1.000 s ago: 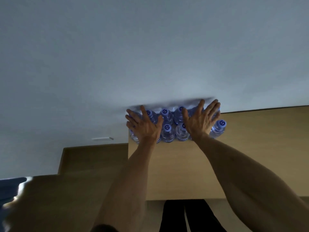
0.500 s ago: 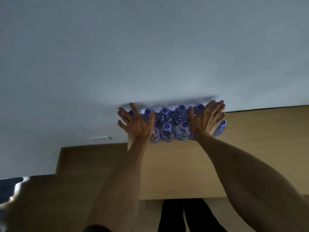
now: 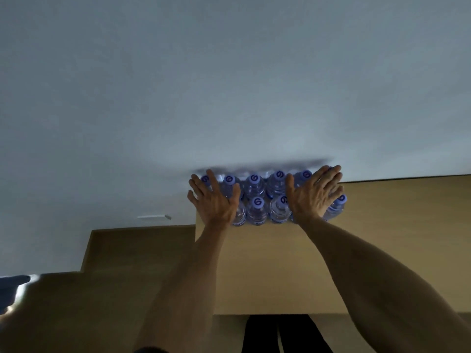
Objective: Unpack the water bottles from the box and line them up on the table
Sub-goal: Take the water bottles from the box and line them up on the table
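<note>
Hands, left and right, lie flat with fingers spread over clear, round-capped plastic bottles

Bottles: the left hand covers the bottles at the 9 o'clock end of the group; the right hand covers those at the 3 o'clock end. Total count cannot be told.
Far row: blurred along its 12 o'clock edge, so outlines there merge with the table.
Cap marks: too small to read.
Box: interior hidden.
Forearms: cut off by the frame's 6 o'clock edge.
Dark object: cut off at the 9 o'clock edge, identity unclear.
</note>
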Action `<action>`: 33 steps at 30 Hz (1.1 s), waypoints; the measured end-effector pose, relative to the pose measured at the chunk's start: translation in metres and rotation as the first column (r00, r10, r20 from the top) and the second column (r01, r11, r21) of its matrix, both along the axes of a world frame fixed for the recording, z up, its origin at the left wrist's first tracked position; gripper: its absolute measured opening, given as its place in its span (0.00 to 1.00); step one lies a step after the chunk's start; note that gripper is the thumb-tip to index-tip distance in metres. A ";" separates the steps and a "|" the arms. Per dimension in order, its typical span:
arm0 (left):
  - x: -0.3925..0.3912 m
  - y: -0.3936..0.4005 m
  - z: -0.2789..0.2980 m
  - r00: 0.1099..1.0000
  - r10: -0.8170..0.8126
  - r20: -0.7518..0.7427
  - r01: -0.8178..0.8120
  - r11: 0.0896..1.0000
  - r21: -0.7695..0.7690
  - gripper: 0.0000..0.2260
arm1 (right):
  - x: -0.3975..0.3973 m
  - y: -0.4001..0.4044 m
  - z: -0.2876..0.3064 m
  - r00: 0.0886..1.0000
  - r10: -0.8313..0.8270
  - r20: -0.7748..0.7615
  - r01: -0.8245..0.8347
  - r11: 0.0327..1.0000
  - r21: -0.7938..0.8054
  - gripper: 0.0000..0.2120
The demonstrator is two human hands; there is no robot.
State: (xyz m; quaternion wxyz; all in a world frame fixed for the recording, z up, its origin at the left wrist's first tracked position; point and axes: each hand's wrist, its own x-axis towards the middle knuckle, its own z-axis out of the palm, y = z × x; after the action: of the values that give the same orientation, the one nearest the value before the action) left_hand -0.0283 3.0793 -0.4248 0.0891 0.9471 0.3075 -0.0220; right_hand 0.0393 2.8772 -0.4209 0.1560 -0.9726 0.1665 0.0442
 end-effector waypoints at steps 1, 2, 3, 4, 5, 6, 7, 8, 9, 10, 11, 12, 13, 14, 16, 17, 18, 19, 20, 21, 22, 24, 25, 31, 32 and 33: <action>0.001 0.001 0.002 1.000 0.012 -0.005 -0.012 1.000 -0.007 0.44 | 0.002 -0.001 0.002 1.000 -0.018 -0.006 0.018 1.000 0.009 0.50; 0.001 0.002 0.003 1.000 0.020 -0.003 -0.020 1.000 -0.007 0.44 | 0.003 -0.001 0.006 0.999 -0.039 -0.015 0.039 0.999 0.016 0.50; -0.001 0.003 0.005 1.000 0.020 0.003 -0.020 1.000 0.007 0.44 | 0.004 0.000 0.010 0.999 -0.043 -0.014 0.043 0.999 0.013 0.50; -0.002 0.003 0.007 1.000 0.011 0.011 -0.012 0.999 0.033 0.43 | 0.006 0.005 0.013 1.000 -0.018 -0.002 0.018 1.000 0.004 0.49; -0.002 0.001 0.009 1.000 -0.002 0.022 0.001 0.998 0.057 0.43 | 0.006 0.012 0.015 1.000 0.027 0.011 -0.027 1.000 -0.005 0.48; 0.000 -0.004 0.011 1.000 -0.012 0.029 0.010 0.998 0.056 0.43 | 0.006 0.021 0.017 0.998 0.068 0.014 -0.068 0.998 -0.002 0.48; 0.000 -0.011 0.013 0.999 -0.020 0.031 0.019 0.999 0.035 0.43 | 0.004 0.029 0.018 0.996 0.086 0.002 -0.086 0.996 0.014 0.47; 0.001 -0.020 0.013 0.999 -0.030 0.029 0.030 1.000 0.005 0.42 | 0.000 0.036 0.016 0.996 0.089 -0.017 -0.089 0.996 0.033 0.47; 0.001 -0.027 0.011 0.999 -0.036 0.027 0.036 0.999 -0.021 0.42 | -0.005 0.040 0.013 0.995 0.090 -0.032 -0.089 0.995 0.038 0.47; 0.000 -0.032 0.008 0.999 -0.036 0.025 0.036 0.999 -0.037 0.41 | -0.009 0.043 0.008 0.995 0.096 -0.036 -0.095 0.995 0.027 0.47; 0.000 -0.034 0.007 0.999 -0.031 0.022 0.032 0.999 -0.042 0.41 | -0.012 0.043 0.004 0.994 0.110 -0.025 -0.109 0.994 0.006 0.46; 0.001 -0.034 0.005 1.000 -0.024 0.017 0.024 0.999 -0.041 0.41 | -0.013 0.042 0.000 0.992 0.127 -0.006 -0.127 0.992 -0.016 0.46; 0.002 -0.033 0.004 1.000 -0.016 0.015 0.016 0.999 -0.041 0.42 | -0.013 0.041 -0.003 0.990 0.138 0.007 -0.138 0.990 -0.028 0.47; 0.004 -0.033 0.004 1.000 -0.013 0.012 0.014 0.999 -0.045 0.42 | -0.012 0.041 -0.004 0.989 0.145 0.010 -0.144 0.989 -0.034 0.46; 0.003 -0.034 0.004 1.000 -0.011 0.007 0.011 0.999 -0.053 0.42 | -0.012 0.041 -0.006 0.989 0.151 -0.003 -0.151 0.988 -0.045 0.45; 0.003 -0.034 0.004 1.000 -0.011 0.012 0.011 0.999 -0.051 0.42 | -0.012 0.042 -0.006 0.988 0.152 -0.006 -0.152 0.987 -0.051 0.44; 0.003 -0.035 0.004 1.000 -0.011 0.017 0.012 0.999 -0.050 0.42 | -0.013 0.043 -0.006 0.988 0.152 -0.006 -0.152 0.987 -0.051 0.43; 0.002 -0.034 0.004 1.000 -0.013 0.016 0.014 0.999 -0.051 0.42 | -0.014 0.044 -0.006 0.988 0.153 -0.005 -0.153 0.987 -0.048 0.42; 0.002 -0.033 0.003 1.000 -0.018 0.015 0.019 0.998 -0.053 0.43 | -0.015 0.043 -0.006 0.987 0.159 -0.003 -0.159 0.986 -0.053 0.41; 0.002 -0.033 0.003 1.000 -0.021 0.018 0.022 0.998 -0.053 0.43 | -0.015 0.042 -0.007 0.986 0.165 -0.003 -0.165 0.984 -0.062 0.40; 0.002 -0.032 0.003 1.000 -0.019 0.023 0.021 0.998 -0.056 0.43 | -0.015 0.041 -0.008 0.986 0.168 -0.003 -0.167 0.984 -0.068 0.40; 0.002 -0.033 0.002 0.999 -0.018 0.031 0.020 0.998 -0.057 0.43 | -0.014 0.040 -0.008 0.987 0.163 0.000 -0.162 0.984 -0.075 0.39; 0.002 -0.034 0.002 0.999 -0.020 0.031 0.021 0.998 -0.051 0.43 | -0.014 0.041 -0.008 0.987 0.160 0.004 -0.159 0.984 -0.078 0.39; 0.001 -0.032 0.001 1.000 -0.012 0.017 0.013 0.997 -0.072 0.42 | -0.013 0.041 -0.006 0.982 0.191 -0.006 -0.191 0.979 -0.068 0.38; -0.001 -0.032 0.001 1.000 -0.026 0.011 0.027 0.997 -0.071 0.41 | -0.013 0.039 -0.004 0.977 0.211 -0.013 -0.211 0.975 -0.066 0.38; -0.003 -0.031 0.002 0.999 -0.046 0.004 0.046 0.997 -0.056 0.41 | -0.011 0.036 0.000 0.975 0.220 -0.014 -0.220 0.974 -0.056 0.37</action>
State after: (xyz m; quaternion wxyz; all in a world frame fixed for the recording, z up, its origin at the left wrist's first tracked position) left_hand -0.0309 3.0485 -0.4228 0.1155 0.9512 0.2846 -0.0313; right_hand 0.0286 2.9131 -0.4213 0.1216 -0.9890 0.0596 0.0599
